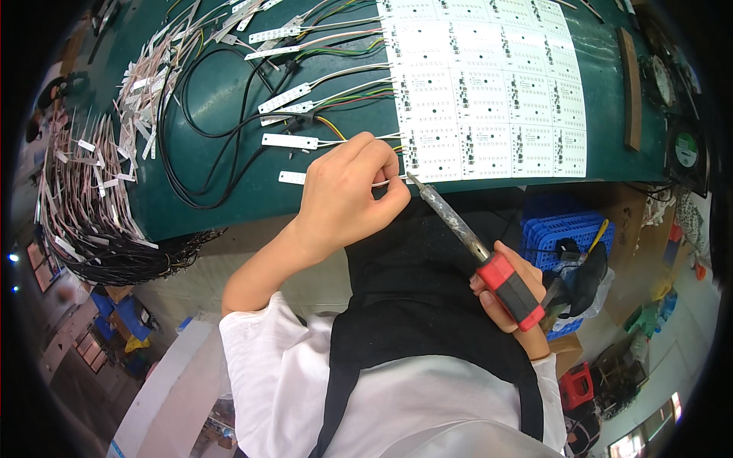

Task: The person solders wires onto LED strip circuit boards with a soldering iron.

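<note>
My right hand (531, 276) grips a soldering iron (456, 223) by its red and black handle. The iron's tip touches or nearly touches the lower left corner of a white circuit board panel (486, 107). At that same corner my left hand (343, 191) is closed, thumb and finger pinching a thin wire (394, 180). This wire seems to lead to a small white strip board (292, 178), partly covered by my hand. Just above lies another strip board (290, 141), with wires running to the panel. Further strips are wired along the panel's left edge.
Black cables (183, 168) loop over the green table (229, 217). Bundles of wired strips (84, 191) hang over its left edge, with more piled behind. A wooden bar (629, 88) and a small fan (685, 151) are at right. A blue crate (561, 229) stands below the table edge.
</note>
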A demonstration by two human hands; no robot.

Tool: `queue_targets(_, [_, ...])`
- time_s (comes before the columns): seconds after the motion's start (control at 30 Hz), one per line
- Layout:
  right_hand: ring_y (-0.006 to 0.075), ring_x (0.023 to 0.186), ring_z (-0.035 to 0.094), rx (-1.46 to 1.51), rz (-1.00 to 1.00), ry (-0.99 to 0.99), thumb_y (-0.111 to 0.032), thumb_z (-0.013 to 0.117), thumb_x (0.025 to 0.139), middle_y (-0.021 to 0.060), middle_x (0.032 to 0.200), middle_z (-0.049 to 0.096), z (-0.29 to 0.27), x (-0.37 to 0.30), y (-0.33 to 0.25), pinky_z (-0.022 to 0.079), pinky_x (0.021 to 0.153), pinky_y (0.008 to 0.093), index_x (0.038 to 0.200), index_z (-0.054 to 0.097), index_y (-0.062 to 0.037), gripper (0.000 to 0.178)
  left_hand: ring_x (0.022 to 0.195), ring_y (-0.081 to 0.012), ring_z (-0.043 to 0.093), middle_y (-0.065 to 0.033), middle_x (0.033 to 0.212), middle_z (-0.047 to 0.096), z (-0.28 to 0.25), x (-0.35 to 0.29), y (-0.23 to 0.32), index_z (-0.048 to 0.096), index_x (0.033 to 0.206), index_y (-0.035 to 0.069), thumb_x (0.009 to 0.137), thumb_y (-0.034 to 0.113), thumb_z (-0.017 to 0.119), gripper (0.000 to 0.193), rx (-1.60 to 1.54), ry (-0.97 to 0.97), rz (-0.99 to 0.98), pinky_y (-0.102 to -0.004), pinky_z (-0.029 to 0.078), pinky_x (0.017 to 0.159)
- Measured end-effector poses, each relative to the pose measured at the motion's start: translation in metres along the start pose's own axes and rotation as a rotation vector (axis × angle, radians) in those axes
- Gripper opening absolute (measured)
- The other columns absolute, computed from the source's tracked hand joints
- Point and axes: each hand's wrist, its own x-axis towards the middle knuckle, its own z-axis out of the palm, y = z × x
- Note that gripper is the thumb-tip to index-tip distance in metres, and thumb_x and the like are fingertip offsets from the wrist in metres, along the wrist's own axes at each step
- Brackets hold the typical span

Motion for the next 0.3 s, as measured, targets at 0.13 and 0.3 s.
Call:
queue_targets(0.13, [0.025,0.071,0.068,0.121,0.055,0.069,-0.005,0.065,0.072,0.0089,0.074,0.068,0.0037,-0.0097,0.0029,0.053,0.078,0.0354,0.122,0.052,0.0154,0.055,0.053,-0.0175,0.055,-0.0034,0.065,0.052,0.001,0.0,-0.0009,0.054,0.071,0.006,0.066,0.003,0.066,0.013,0.013,-0.002,-0.007,-0.0287,0.043,0.048])
queue_targets(0.3, [0.0251,0.072,0.068,0.061,0.098,0.023,-0.01,0.066,0.075,0.0077,0.072,0.068,-0.0032,-0.01,-0.0002,0.053,0.077,0.0356,0.122,0.051,0.0156,0.056,0.053,-0.0171,0.055,-0.0034,0.065,0.052,-0.0002,0.0,-0.0007,0.054,0.071,0.006,0.066,0.004,0.066,0.013,0.001,-0.005,-0.011,-0.0286,0.043,0.048])
